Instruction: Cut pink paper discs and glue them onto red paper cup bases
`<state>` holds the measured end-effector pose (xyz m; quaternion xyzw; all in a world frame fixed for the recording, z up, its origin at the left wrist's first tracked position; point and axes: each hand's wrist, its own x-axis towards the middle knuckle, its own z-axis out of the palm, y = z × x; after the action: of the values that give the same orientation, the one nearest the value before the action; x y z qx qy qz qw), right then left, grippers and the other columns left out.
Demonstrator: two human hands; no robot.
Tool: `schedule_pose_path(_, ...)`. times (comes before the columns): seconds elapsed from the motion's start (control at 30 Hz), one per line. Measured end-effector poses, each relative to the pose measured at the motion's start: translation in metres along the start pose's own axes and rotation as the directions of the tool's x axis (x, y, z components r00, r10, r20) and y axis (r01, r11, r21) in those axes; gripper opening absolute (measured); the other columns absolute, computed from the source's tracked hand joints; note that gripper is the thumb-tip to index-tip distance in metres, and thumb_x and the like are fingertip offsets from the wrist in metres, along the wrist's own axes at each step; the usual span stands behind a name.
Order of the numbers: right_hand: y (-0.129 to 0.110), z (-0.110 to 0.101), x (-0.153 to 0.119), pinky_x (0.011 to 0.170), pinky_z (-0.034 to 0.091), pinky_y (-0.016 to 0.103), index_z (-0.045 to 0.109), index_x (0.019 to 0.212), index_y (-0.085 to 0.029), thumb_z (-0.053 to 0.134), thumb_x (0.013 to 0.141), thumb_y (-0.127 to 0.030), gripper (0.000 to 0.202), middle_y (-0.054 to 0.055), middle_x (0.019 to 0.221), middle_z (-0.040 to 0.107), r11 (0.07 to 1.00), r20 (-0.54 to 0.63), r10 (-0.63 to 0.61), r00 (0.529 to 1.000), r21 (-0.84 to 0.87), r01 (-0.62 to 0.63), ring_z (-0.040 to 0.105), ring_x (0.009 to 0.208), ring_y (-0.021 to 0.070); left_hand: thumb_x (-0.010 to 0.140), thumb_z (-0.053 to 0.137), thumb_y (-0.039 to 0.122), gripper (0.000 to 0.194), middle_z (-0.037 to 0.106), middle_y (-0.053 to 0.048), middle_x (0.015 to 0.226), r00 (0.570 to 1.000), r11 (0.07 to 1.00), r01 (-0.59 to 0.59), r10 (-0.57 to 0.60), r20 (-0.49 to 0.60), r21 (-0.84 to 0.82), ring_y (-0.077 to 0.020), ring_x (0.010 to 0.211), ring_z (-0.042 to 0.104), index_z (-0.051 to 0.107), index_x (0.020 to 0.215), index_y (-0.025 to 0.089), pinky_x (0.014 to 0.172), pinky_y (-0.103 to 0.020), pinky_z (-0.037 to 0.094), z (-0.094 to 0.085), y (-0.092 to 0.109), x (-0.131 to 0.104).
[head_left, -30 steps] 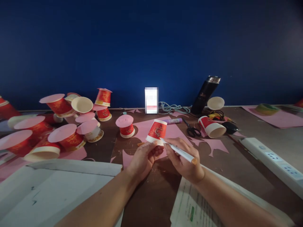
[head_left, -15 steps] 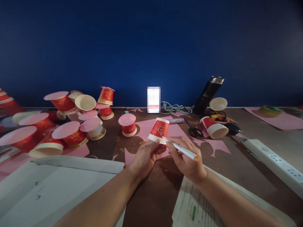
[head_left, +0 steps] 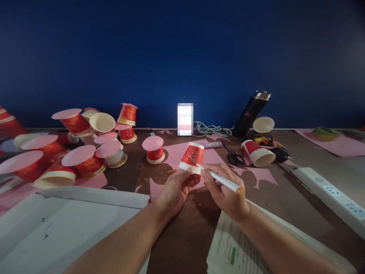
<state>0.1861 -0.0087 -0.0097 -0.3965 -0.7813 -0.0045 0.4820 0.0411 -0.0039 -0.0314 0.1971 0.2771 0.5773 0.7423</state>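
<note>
A red paper cup (head_left: 192,155) with a dragon print and white bands is held upside down and slightly tilted above the table. My left hand (head_left: 177,190) is closed on its lower rim, thumb in front. My right hand (head_left: 226,190) grips a white marker pen (head_left: 224,181) with an orange end, and its tip meets the cup's front near the lower white band. Behind the cup lies a cut pink paper sheet (head_left: 173,152). An orange pen cap (head_left: 171,172) rests left of the cup. Nearby stands a red cup topped with a pink paper disc (head_left: 153,144).
Several paper cups with pink discs (head_left: 81,156) crowd the left. Scissors (head_left: 235,156), a tipped cup (head_left: 258,154), a black flask (head_left: 251,114) and a power strip (head_left: 333,194) are on the right. A white box lid (head_left: 85,224) and printed papers (head_left: 228,243) lie in front.
The marker pen and my right hand have shifted very slightly right along the cup. My left hand keeps the cup almost still.
</note>
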Motion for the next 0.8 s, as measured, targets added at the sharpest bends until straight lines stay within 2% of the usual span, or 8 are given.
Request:
schedule_pose_path(0.17, 0.0007, -0.0002, -0.0006, 0.074, 0.054, 0.027, 0.063, 0.103, -0.02, 0.056, 0.089, -0.018, 0.015, 0.005, 0.089, 0.07, 1.0, -0.008, 0.008, 1.0, -0.021, -0.009, 0.066, 0.078, 0.0152, 0.07, 0.074, 0.02, 0.014, 0.069, -0.006, 0.076, 1.0, 1.0, 0.006, -0.006, -0.029, -0.014, -0.0132, 0.071, 0.063, 0.07, 0.078, 0.01, 0.078, -0.028, 0.05, 0.0015, 0.0008, -0.0008)
schedule_pose_path(0.4, 0.0014, 0.0013, -0.0004, 0.073, 0.054, 0.027, 0.063, 0.102, -0.02, 0.056, 0.089, -0.019, 0.015, 0.005, 0.087, 0.07, 1.0, -0.003, 0.013, 1.0, -0.025, -0.013, 0.067, 0.078, 0.0154, 0.073, 0.074, 0.023, 0.014, 0.07, -0.006, 0.082, 0.999, 1.0, -0.006, 0.005, 0.042, 0.03, -0.0129, 0.076, 0.063, 0.071, 0.081, 0.011, 0.081, -0.028, 0.048, -0.0008, -0.0004, -0.0004)
schedule_pose_path(0.8, -0.0002, -0.0002, 0.0004, 0.074, 0.054, 0.026, 0.065, 0.099, -0.019, 0.057, 0.089, -0.02, 0.013, 0.004, 0.085, 0.07, 0.998, 0.004, 0.067, 0.998, 0.002, -0.067, 0.068, 0.076, 0.015, 0.076, 0.071, 0.026, 0.016, 0.07, -0.007, 0.081, 0.996, 0.996, -0.017, 0.01, 0.088, 0.082, -0.0171, 0.081, 0.064, 0.072, 0.081, 0.011, 0.084, -0.031, 0.047, 0.0006, 0.0008, -0.0005)
